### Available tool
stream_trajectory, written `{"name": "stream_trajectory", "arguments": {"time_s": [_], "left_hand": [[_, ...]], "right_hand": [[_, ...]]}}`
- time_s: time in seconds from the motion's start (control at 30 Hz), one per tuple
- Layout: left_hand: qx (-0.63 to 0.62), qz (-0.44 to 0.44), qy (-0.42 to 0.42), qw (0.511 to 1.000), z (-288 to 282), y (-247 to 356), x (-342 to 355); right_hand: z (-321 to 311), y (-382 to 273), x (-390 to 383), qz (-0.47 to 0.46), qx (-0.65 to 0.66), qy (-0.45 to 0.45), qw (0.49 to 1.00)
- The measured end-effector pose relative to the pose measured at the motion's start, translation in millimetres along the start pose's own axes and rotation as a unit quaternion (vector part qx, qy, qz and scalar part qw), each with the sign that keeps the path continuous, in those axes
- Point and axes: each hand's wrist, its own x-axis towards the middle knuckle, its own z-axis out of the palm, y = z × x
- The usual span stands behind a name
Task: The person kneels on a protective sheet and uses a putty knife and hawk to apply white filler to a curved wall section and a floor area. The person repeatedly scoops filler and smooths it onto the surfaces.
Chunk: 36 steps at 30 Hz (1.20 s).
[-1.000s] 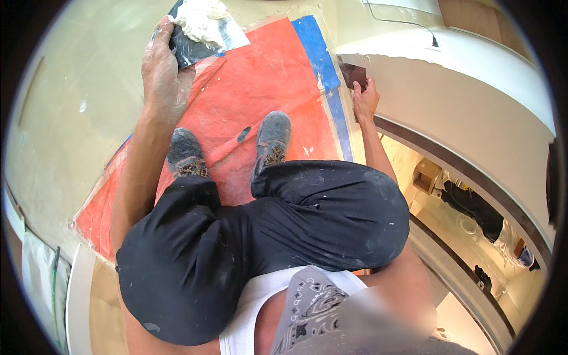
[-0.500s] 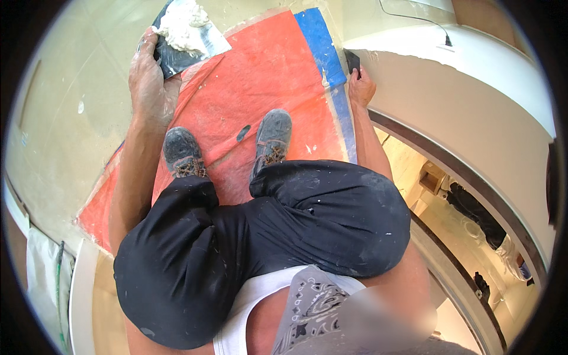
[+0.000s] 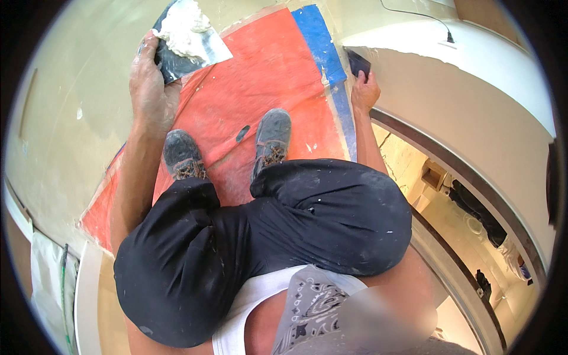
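At the upper left, my left hand (image 3: pixel 151 89) grips the edge of a flat dark board (image 3: pixel 177 70) with a shiny metal face. A thick heap of white plaster (image 3: pixel 184 31) lies on it. My right hand (image 3: pixel 365 93) is out to the right, fingers closed on a small dark rectangular filling knife (image 3: pixel 359 63). That blade rests against or very near the lower part of the beige wall (image 3: pixel 426 77). How firmly it touches, I cannot tell.
Under my dusty work shoes (image 3: pixel 273 136) lies a red plastic sheet (image 3: pixel 254 65) with a blue strip (image 3: pixel 319 44) on its right. A doorway with a dark frame (image 3: pixel 449 151) opens at right. A black plug on a cable (image 3: pixel 450 37) sits at the upper right.
The filling knife has turned and shows more of its dark face; my right hand has shifted slightly right and down. The plaster board has moved very little.
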Motion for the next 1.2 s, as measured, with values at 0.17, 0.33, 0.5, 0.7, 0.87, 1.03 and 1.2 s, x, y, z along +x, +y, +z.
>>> {"name": "stream_trajectory", "arguments": {"time_s": [0.17,0.33,0.5,0.7,0.87,1.03,1.2], "left_hand": [[-0.005,0.001,0.002,1.000,-6.5,4.9,4.3],[0.011,-0.012,-0.005,1.000,-1.1,4.1,-1.3],[0.010,-0.007,0.005,1.000,-1.8,4.1,-2.5],[-0.006,0.001,-0.007,1.000,-8.6,7.2,-2.2],[0.002,-0.016,-0.016,1.000,6.1,0.5,-2.8],[0.001,-0.019,0.008,1.000,3.6,3.0,-4.1],[-0.020,0.000,0.004,1.000,-11.2,13.1,7.8]], "right_hand": [[5.2,18.3,-11.2,0.006,0.017,0.012,1.000],[21.2,8.9,-10.2,0.013,-0.019,-0.042,0.999],[24.8,-0.9,3.7,0.004,-0.031,-0.047,0.998],[10.6,-82.5,-22.1,-0.024,0.188,-0.035,0.981],[36.2,-89.9,-85.4,-0.289,0.091,-0.149,0.941],[4.5,-74.2,-80.9,-0.330,0.022,-0.238,0.913],[-60.4,-83.6,-64.7,-0.145,0.136,-0.292,0.936]]}}
